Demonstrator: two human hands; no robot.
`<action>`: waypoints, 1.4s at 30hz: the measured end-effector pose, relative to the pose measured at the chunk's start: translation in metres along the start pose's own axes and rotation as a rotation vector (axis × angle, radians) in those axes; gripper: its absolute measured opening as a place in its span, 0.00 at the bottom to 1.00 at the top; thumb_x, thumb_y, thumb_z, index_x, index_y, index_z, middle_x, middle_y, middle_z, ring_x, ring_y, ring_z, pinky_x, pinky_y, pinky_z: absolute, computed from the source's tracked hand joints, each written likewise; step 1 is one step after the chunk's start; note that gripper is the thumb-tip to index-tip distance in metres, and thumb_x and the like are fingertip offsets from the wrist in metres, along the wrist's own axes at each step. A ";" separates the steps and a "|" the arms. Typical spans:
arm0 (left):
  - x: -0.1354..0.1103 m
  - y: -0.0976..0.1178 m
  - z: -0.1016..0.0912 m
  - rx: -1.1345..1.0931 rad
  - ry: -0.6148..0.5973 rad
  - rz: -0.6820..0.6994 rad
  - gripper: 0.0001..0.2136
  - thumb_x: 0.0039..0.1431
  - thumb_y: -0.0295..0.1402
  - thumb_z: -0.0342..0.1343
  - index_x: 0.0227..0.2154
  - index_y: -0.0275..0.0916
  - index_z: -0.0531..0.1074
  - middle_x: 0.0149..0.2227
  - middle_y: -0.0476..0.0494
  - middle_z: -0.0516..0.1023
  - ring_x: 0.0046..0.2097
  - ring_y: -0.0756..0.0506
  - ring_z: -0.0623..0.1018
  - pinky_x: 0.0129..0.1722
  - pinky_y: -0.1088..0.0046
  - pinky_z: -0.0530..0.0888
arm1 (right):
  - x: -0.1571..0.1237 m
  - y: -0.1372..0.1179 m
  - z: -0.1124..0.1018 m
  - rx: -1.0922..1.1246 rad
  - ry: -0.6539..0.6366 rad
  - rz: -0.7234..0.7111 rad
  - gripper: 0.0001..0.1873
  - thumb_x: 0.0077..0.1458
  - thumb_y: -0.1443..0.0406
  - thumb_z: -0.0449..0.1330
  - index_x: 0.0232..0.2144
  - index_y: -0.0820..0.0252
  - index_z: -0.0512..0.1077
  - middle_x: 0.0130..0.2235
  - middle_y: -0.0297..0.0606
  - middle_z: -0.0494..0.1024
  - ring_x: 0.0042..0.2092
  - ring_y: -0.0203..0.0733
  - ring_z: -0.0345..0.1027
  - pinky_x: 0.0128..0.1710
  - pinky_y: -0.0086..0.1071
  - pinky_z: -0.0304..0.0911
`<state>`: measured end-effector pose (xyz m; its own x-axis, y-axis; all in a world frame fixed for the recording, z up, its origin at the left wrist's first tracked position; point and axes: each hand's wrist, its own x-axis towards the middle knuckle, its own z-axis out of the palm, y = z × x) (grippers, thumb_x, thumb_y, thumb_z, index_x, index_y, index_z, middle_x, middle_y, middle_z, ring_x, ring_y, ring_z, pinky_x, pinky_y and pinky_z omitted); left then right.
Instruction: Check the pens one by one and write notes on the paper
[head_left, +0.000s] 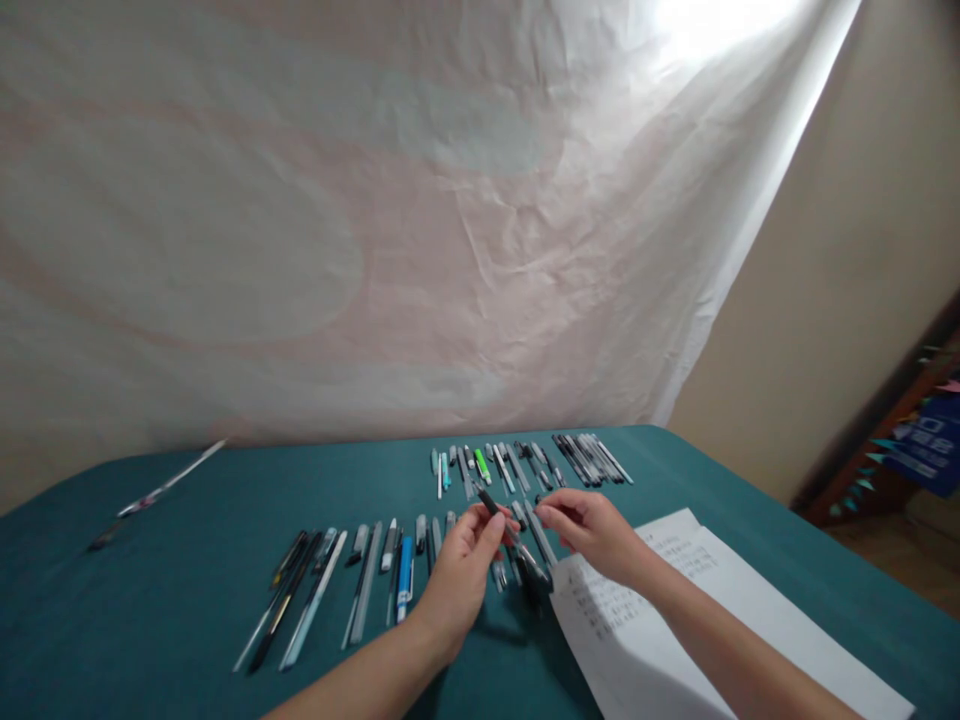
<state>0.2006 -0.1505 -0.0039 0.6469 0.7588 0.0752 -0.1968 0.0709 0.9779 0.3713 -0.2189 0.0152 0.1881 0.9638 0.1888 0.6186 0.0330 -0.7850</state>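
My left hand (472, 550) is closed around a pen (517, 545) with a black upper end and a clear, greyish barrel, held slantwise above the table. Just to its right, my right hand (589, 525) has thumb and forefinger pinched together. A small dark bit shows at those fingertips, too small to name. Under and beside the hands lie several pen parts, among them a grey barrel (541, 535). Left of my left hand are a blue pen (405, 575), a grey barrel (366, 585) and a pale blue-white pen (315, 605).
White sheets with handwriting (637, 600) lie under my right forearm. Farther back are a row of pens and caps with a bright green one (482, 466), and a bundle of dark pens (589, 460). A long thin stick (172, 480) lies far left. A pale cloth (375, 250) hangs behind the table (172, 610).
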 end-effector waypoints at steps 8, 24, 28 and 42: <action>-0.006 -0.007 0.005 0.029 -0.025 -0.066 0.16 0.54 0.44 0.50 0.37 0.36 0.69 0.29 0.47 0.71 0.31 0.49 0.69 0.33 0.75 0.64 | 0.021 0.076 -0.009 -0.307 0.215 0.014 0.15 0.52 0.59 0.52 0.29 0.63 0.73 0.26 0.37 0.74 0.28 0.38 0.65 0.29 0.29 0.57; -0.010 -0.013 0.007 0.057 -0.077 -0.003 0.12 0.56 0.41 0.49 0.35 0.38 0.68 0.29 0.48 0.69 0.32 0.49 0.68 0.34 0.75 0.65 | 0.018 0.078 0.001 -0.467 0.042 0.018 0.06 0.49 0.65 0.56 0.25 0.62 0.71 0.25 0.34 0.71 0.28 0.36 0.63 0.28 0.27 0.54; -0.011 -0.012 0.007 0.067 -0.083 0.011 0.12 0.56 0.40 0.49 0.36 0.38 0.69 0.30 0.48 0.69 0.32 0.49 0.68 0.34 0.75 0.65 | 0.015 0.074 -0.004 -0.510 -0.002 -0.003 0.04 0.47 0.68 0.56 0.26 0.61 0.71 0.29 0.36 0.70 0.31 0.37 0.63 0.31 0.28 0.54; -0.018 -0.014 0.007 0.229 -0.147 0.118 0.12 0.59 0.39 0.46 0.39 0.38 0.68 0.33 0.46 0.71 0.35 0.48 0.70 0.37 0.75 0.66 | 0.012 0.009 -0.008 0.214 0.102 0.004 0.14 0.53 0.59 0.53 0.36 0.63 0.70 0.24 0.33 0.68 0.28 0.35 0.62 0.29 0.29 0.59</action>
<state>0.1970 -0.1702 -0.0180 0.7322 0.6503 0.2026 -0.1170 -0.1729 0.9780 0.3846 -0.2091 0.0151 0.2731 0.9328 0.2353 0.4441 0.0948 -0.8910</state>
